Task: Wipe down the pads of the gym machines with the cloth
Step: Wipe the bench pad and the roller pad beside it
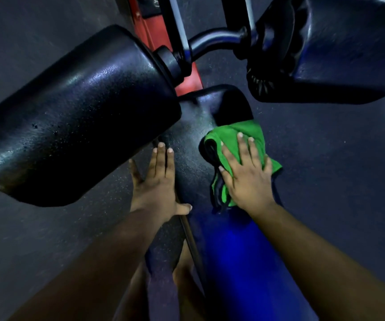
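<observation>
A long dark blue bench pad (230,246) runs from the bottom centre up to the middle of the view. A crumpled green cloth (235,137) lies on its upper right part. My right hand (247,174) presses flat on the cloth with fingers spread and straight. My left hand (157,184) rests flat on the pad's left edge, fingers straight, thumb hooked over the edge. A large black roller pad (70,117) hangs at the left, just above my left hand. A second dark pad (330,49) sits at the upper right.
A curved metal bar (212,42) joins the two roller pads at the top centre. A red frame part (186,79) lies below it. Dark speckled rubber floor (337,170) surrounds the bench. My legs show at the bottom centre.
</observation>
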`<state>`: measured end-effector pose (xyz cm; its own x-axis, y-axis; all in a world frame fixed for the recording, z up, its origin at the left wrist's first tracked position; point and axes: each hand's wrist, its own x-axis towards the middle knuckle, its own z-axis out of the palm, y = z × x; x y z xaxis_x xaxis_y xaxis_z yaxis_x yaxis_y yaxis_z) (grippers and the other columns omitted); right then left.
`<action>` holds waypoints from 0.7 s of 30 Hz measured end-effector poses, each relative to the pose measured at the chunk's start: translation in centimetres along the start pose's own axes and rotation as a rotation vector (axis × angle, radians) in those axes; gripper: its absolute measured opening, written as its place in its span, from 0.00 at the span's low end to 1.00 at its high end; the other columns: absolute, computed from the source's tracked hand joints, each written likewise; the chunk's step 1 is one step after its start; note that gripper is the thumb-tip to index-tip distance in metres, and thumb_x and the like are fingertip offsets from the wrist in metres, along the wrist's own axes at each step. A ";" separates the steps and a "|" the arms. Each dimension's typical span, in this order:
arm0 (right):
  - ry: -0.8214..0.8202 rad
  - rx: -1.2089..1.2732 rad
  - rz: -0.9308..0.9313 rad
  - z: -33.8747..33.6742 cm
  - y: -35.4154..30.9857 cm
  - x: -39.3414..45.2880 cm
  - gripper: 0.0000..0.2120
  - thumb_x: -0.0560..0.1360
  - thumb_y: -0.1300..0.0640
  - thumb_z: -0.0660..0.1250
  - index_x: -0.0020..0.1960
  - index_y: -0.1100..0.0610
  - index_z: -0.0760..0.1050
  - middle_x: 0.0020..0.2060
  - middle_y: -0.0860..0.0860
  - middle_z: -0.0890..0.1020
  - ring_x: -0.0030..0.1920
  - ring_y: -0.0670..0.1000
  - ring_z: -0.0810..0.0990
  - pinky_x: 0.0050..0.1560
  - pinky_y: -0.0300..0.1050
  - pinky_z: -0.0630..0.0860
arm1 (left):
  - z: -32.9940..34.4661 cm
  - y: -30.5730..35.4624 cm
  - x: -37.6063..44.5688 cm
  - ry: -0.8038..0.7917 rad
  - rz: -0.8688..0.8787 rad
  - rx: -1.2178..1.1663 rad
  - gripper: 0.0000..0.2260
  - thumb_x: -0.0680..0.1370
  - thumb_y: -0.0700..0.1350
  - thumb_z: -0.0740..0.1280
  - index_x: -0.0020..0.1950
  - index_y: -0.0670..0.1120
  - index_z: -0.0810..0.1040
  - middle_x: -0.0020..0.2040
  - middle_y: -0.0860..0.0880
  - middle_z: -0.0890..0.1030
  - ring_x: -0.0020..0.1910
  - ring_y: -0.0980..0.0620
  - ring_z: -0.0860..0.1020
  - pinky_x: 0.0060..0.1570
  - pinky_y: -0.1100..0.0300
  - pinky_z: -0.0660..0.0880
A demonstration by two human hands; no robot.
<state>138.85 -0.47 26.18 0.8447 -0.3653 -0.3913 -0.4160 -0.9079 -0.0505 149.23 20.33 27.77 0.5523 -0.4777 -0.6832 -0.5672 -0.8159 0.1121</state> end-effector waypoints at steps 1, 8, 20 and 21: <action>0.002 -0.013 0.006 -0.1 0.1 0.9 0.28 0.83 0.37 0.51 0.81 0.39 0.51 0.83 0.52 0.44 0.82 0.59 0.44 0.73 0.77 0.51 | 0.0 0.1 0.0 -0.004 -0.002 -0.005 0.69 0.64 0.78 0.67 0.75 0.41 0.22 0.76 0.42 0.22 0.80 0.44 0.30 0.74 0.27 0.43; 0.100 0.129 0.149 -3.6 -2.4 12.2 0.28 0.83 0.37 0.51 0.81 0.34 0.48 0.83 0.51 0.46 0.81 0.63 0.48 0.72 0.72 0.58 | 0.8 -0.1 -0.1 0.069 -0.001 0.017 0.69 0.63 0.78 0.67 0.77 0.42 0.23 0.78 0.43 0.24 0.81 0.46 0.34 0.75 0.28 0.42; 0.109 -0.016 -0.263 0.9 -6.4 3.0 0.28 0.83 0.38 0.50 0.82 0.41 0.52 0.83 0.53 0.49 0.82 0.65 0.46 0.71 0.81 0.48 | 2.1 -1.3 -0.3 0.087 0.001 -0.196 0.69 0.63 0.76 0.71 0.78 0.45 0.25 0.79 0.49 0.25 0.80 0.51 0.31 0.75 0.29 0.39; 0.161 -0.002 -0.272 0.0 -7.4 5.8 0.28 0.83 0.38 0.51 0.81 0.42 0.55 0.83 0.53 0.50 0.81 0.65 0.47 0.71 0.81 0.48 | 2.7 -1.5 -0.5 0.111 -0.011 -0.231 0.69 0.63 0.76 0.70 0.78 0.45 0.25 0.79 0.49 0.24 0.80 0.51 0.31 0.75 0.30 0.37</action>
<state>146.86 4.16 24.30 0.9675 -0.1367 -0.2126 -0.1670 -0.9771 -0.1316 148.13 22.71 26.01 0.6281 -0.4910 -0.6036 -0.4137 -0.8678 0.2755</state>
